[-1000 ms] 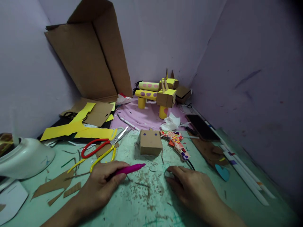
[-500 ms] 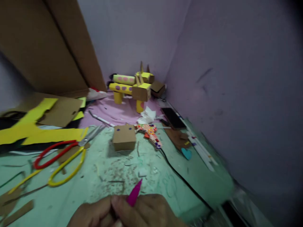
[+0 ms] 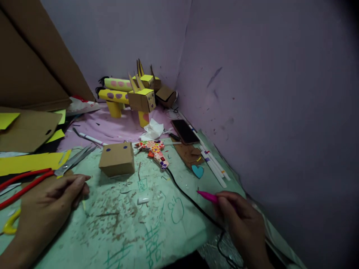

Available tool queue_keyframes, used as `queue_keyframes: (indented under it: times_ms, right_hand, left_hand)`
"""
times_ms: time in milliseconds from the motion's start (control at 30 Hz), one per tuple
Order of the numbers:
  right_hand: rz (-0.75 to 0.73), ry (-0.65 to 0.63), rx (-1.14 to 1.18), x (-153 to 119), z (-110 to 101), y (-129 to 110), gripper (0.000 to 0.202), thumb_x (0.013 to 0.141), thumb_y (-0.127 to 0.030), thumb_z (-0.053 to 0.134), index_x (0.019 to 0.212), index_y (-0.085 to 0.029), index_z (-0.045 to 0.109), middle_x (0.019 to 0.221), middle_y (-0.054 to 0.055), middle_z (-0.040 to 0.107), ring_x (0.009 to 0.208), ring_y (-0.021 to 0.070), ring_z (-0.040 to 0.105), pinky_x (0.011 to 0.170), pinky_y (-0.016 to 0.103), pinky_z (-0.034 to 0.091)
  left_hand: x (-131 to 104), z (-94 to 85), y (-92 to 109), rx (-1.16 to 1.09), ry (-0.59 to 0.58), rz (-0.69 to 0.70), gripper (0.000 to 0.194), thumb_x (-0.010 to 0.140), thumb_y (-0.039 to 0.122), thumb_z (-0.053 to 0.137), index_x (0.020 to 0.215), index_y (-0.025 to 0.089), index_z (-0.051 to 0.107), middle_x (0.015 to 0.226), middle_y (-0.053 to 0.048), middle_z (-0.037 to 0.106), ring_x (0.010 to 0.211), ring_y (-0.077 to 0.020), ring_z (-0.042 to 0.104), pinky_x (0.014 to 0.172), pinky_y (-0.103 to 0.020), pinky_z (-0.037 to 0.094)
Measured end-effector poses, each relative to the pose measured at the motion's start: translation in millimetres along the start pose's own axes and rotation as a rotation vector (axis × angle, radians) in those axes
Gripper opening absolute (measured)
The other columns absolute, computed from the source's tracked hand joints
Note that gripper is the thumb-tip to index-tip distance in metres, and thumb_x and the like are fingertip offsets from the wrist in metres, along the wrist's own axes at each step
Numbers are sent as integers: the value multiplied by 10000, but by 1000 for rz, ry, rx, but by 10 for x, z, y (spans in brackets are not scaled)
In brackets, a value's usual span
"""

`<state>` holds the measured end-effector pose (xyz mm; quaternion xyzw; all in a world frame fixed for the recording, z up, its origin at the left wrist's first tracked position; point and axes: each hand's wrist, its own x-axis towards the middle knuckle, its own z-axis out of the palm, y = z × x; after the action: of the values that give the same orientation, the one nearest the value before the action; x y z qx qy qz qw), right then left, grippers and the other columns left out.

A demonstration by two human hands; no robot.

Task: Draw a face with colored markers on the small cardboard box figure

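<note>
My right hand [image 3: 241, 220] is closed around a magenta pen [image 3: 208, 196], its tip pointing left over the table's right part. On the left, my left hand [image 3: 53, 205] hovers beside the red-handled scissors [image 3: 67, 166], fingers curled together; whether anything small is between them is hidden. A small cardboard box [image 3: 117, 160] with two dark dots stands between the hands, further back. Right of it lies a floral glue gun [image 3: 155, 151] with a black cord.
Two yellow tube animals [image 3: 141, 101] with box heads stand at the back. A phone [image 3: 185, 131], white markers [image 3: 214, 168] and a blue heart [image 3: 198, 171] lie at the right. Cardboard and yellow sheets [image 3: 28, 163] cover the left; a wall rises on the right.
My hands were together at the bottom centre; they have moved apart, left and right, the pen staying in my right hand. The view has shifted right, so the objects sit further left.
</note>
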<state>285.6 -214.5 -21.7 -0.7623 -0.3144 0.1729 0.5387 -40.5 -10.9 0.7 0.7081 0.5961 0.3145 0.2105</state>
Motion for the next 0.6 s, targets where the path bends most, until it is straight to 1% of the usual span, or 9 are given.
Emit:
queue_keyframes:
  times_ms: [33,67,133,200,267,400,600]
  right_hand:
    - [-52,-24,-69,34,35,11,214,849,-438,675,836,-238,751,615,11,665,560,179,613,537,270,514]
    - [-125,-52,-131,65,61,27,198,843,-416,678,840,-237,763,678,24,705,625,194,653,597,285,542]
    - [-278,-116,-212,114,81,63,187,865,-378,653,893,-242,779,827,45,761,755,217,704,698,311,571]
    - [-400,-168,-258,145,78,93,183,897,-338,628,950,-250,779,875,45,772,786,212,717,721,313,577]
    - [-492,-190,-277,165,79,108,176,910,-312,621,978,-251,771,846,36,767,759,201,719,704,305,580]
    - [-550,-189,-276,194,112,100,164,920,-280,611,981,-246,760,839,32,766,743,195,725,665,292,582]
    - [-635,-206,-243,217,139,70,162,910,-214,631,1006,-258,753,846,17,761,740,171,720,679,286,584]
  left_hand:
    - [-14,16,43,-21,-17,-51,215,825,408,604,770,212,673,578,57,659,482,-117,558,457,-171,434]
    - [-26,21,76,-41,-32,-85,199,793,401,633,775,210,685,592,58,672,521,-124,583,487,-172,449]
    - [-35,10,104,-52,-60,-101,195,764,399,649,797,214,702,624,57,704,596,-146,631,541,-183,479]
    - [-25,-9,91,-46,-66,-94,203,760,410,650,809,222,709,632,56,720,636,-164,656,574,-197,493]
    - [-6,-16,60,-27,-75,-110,205,758,412,646,819,229,716,614,61,722,636,-169,664,579,-200,492]
    - [7,3,25,29,-122,-164,228,738,423,647,829,232,731,634,66,741,655,-171,689,575,-191,478]
    - [-14,25,90,-12,-89,-137,240,726,435,629,792,226,725,604,59,734,604,-167,683,545,-191,470]
